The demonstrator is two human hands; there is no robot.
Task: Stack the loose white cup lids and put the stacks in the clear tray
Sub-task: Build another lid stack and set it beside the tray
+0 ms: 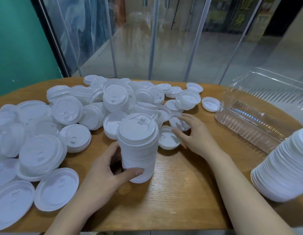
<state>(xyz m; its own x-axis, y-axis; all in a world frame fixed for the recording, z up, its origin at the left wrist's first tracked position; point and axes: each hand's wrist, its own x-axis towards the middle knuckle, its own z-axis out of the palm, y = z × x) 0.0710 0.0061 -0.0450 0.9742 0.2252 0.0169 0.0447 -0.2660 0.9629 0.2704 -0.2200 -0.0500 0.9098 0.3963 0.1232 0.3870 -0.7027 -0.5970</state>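
Observation:
A tall stack of white lids (138,148) stands upright on the wooden table (178,192). My left hand (106,173) grips it near the base, thumb across the front. My right hand (193,133) reaches out with fingers spread over two upturned loose lids, one lid (167,141) beside the stack and another lid (177,122) just behind it; I cannot tell if it grips either. A big heap of loose white lids (66,116) covers the table's left and back. The clear tray (259,107) sits at the right with nothing visible inside.
A second long stack of lids (283,168) lies tilted at the right edge, in front of the tray. A single lid (210,103) lies by the tray's left corner. Glass panels and a green wall stand behind the table.

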